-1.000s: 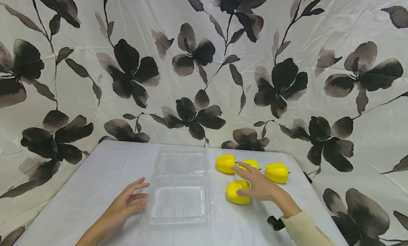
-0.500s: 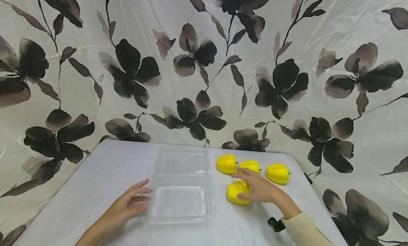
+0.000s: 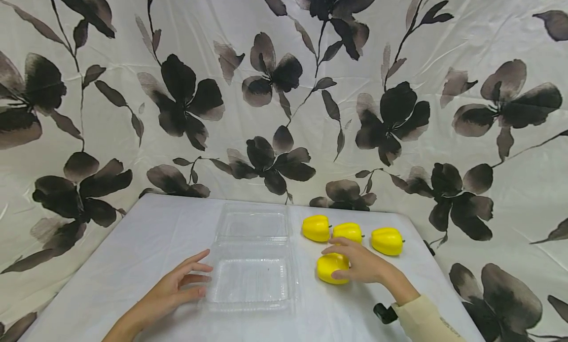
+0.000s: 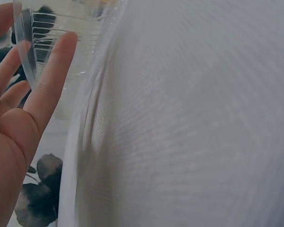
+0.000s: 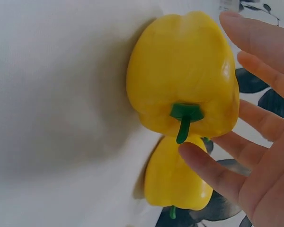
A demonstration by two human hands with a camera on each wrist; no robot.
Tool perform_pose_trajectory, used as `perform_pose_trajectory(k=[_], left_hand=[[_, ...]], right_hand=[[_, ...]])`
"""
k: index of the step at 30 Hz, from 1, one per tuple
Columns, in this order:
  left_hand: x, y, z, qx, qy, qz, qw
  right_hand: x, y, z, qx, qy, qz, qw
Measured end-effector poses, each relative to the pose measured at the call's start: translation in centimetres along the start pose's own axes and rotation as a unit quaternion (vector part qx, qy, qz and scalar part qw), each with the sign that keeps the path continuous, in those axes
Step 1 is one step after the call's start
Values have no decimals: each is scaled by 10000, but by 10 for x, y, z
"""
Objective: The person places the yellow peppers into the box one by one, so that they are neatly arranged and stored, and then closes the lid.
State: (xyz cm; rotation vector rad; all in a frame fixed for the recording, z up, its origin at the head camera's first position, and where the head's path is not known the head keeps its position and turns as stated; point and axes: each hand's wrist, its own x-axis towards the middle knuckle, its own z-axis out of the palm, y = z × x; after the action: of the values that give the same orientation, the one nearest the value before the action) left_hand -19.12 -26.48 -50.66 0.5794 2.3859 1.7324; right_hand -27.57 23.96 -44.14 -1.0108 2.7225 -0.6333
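Note:
On the white-covered table, a clear plastic clamshell box (image 3: pixel 248 283) lies unfolded, lid towards the wall. Beside its left edge is my left hand (image 3: pixel 173 285), fingers extended; in the left wrist view its fingertips are close to the box (image 4: pixel 87 26), and contact is unclear. My right hand (image 3: pixel 361 264) curves loosely over the nearest yellow bell pepper (image 3: pixel 327 269). In the right wrist view, spread fingers (image 5: pixel 262 120) stand around this green-stemmed pepper (image 5: pixel 180 71) without a visible grip. Part of the pepper is hidden by the hand in the head view.
Behind the right hand sit three more yellow peppers: one at left (image 3: pixel 315 228), one in the middle (image 3: pixel 347 230), one at right (image 3: pixel 387 241). A dark object (image 3: pixel 384 313) shows by the right sleeve (image 3: pixel 426 318). A floral-patterned cloth (image 3: pixel 284 115) hangs behind the table.
My right hand has lowered slightly towards the nearest pepper, its fingers drawing back from the rear ones. The left hand has shifted a little towards the box. Peppers and box stay in place.

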Motion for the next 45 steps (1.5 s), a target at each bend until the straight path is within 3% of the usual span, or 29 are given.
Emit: perform_pose_trajectory(k=[16, 30, 37, 45], left_hand=[[1, 2, 1, 57, -70, -252, 9996], [0, 0, -1, 105, -209, -22, 9997], [0, 3, 0, 33, -219, -156, 9996], [-1, 2, 1, -110, -230, -30, 9997]], right_hand=[[-3, 6, 4, -13, -193, 91, 9998], [1, 4, 5, -186, -140, 29, 9997], [5, -4, -1, -369, 160, -252, 9989], [16, -24, -14, -324, 513, -318, 9977]])
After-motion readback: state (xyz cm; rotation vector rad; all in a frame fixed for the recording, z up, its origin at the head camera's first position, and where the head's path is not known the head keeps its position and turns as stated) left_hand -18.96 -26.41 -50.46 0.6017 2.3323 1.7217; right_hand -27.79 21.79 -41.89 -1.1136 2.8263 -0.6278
